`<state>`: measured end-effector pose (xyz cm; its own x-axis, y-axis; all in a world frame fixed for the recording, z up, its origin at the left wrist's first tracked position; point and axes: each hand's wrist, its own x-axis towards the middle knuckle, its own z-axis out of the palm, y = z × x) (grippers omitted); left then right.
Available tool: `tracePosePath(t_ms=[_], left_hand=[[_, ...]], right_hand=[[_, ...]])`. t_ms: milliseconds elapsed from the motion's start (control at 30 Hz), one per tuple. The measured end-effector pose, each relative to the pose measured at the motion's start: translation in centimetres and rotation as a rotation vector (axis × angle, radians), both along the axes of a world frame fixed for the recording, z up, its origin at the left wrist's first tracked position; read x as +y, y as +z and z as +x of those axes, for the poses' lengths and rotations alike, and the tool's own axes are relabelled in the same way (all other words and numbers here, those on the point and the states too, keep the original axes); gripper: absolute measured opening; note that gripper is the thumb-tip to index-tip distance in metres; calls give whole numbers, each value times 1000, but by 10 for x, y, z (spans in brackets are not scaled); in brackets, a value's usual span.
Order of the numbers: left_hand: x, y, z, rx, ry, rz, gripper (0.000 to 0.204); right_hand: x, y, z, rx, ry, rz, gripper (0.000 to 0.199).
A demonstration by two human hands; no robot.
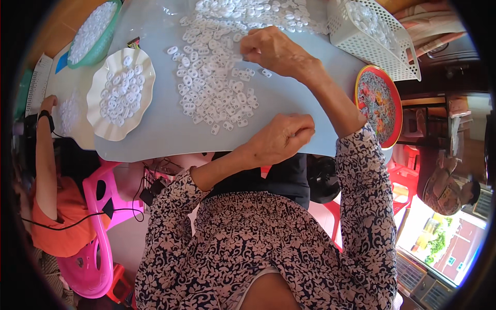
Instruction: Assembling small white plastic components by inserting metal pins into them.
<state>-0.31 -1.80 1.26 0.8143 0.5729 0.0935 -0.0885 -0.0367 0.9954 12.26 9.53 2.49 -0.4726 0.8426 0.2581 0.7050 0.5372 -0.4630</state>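
A broad heap of small white plastic pieces (214, 85), many with two oval holes, spreads over the table (165, 144) from the far edge toward me. My right hand (274, 54) is at the right side of this heap, fingers curled in and pinched together. Whatever its fingertips hold is hidden or too small to name. Near the table's front edge, my left hand (284, 137) is closed, thumb pressed against the bent fingers. What it holds, if anything, does not show. A few loose white pieces lie just below my right hand.
At the left are a scalloped cream plate (146, 98) of white pieces and a green bowl (96, 56) of more. Right of the heap stand a white perforated basket (385, 56) and a red-rimmed round tray (397, 98) of small greyish bits. Another person's hand (49, 103) is far left.
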Motion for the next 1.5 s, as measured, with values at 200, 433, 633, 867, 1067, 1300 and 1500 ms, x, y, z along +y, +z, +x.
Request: tracePosePath(t_ms=[200,433,633,867,1067,1300,1500], left_hand=[[-2,-2,2,-38,48,121,9],[-6,-3,7,-72,73,156,9],[-6,-6,2,-25,49,217,5],[-5,-4,4,33,-9,206,5],[-10,-7,7,-27,81,251,6],[0,-1,-6,-82,250,-203,19],[27,-5,-16,-340,220,-709,29]], right_hand=[[-2,12,23,-57,-68,-64,7],[7,2,20,-22,-102,1,8],[5,23,17,-221,-143,-227,10],[8,3,18,-69,-48,-154,17],[15,0,16,-339,28,64,16],[-47,27,37,218,-58,-102,14],[-96,23,47,448,-97,-322,11]])
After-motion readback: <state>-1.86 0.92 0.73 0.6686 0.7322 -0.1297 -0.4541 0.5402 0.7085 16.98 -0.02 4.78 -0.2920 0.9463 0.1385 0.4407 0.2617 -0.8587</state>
